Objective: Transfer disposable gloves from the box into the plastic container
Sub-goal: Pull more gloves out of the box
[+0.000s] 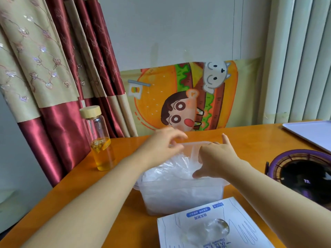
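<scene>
A clear plastic container [180, 196] stands mid-table, filled with crumpled clear disposable gloves [166, 170]. In front of it, at the bottom edge, lies the white glove box [179, 230] with blue print, and clear gloves show in its oval opening [211, 230]. My left hand [159, 147] reaches over the container's far left side, its fingertips pinched on clear film near the far rim. My right hand [216, 160] is over the container's right side, thumb low and one finger raised, holding the same bunched clear glove film against the pile.
A glass bottle [101, 140] with a wooden lid and amber liquid stands left of the container. A round purple-rimmed device [274, 163] sits at the right, with a white tray [311, 133] behind it. Curtains hang at the left. A cartoon cloth leans on the wall behind the orange table [114, 208].
</scene>
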`<state>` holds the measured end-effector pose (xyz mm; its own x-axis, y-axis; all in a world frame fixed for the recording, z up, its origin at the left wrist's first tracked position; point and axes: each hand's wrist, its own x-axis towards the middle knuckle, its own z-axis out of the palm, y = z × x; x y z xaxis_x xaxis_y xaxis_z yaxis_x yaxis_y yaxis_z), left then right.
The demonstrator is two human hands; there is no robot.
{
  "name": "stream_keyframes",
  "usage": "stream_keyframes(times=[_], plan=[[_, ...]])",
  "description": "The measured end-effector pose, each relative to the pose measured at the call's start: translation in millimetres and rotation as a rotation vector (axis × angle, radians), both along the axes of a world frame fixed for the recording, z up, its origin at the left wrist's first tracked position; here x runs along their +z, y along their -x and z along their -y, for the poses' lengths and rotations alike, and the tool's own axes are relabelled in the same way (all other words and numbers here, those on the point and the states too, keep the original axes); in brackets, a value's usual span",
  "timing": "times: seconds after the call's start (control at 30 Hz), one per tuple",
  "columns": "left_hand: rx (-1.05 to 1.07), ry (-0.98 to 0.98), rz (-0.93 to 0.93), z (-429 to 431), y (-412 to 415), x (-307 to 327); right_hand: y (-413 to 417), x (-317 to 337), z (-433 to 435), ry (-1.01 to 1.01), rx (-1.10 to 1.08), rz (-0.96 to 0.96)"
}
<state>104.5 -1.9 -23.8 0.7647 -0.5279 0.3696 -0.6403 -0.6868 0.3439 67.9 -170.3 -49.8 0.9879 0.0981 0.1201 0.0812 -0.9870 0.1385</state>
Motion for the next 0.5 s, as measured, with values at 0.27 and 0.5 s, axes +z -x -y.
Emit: stream_keyframes(times=[0.27,0.5], plan=[[0.057,-0.909,-0.538,25,-20,-31,-12,4,1,0.268,0.025,-0.220],[0.115,-1.042,-0.488,16,-24,-41,-20,3,-1,0.276,-0.018,-0.452]])
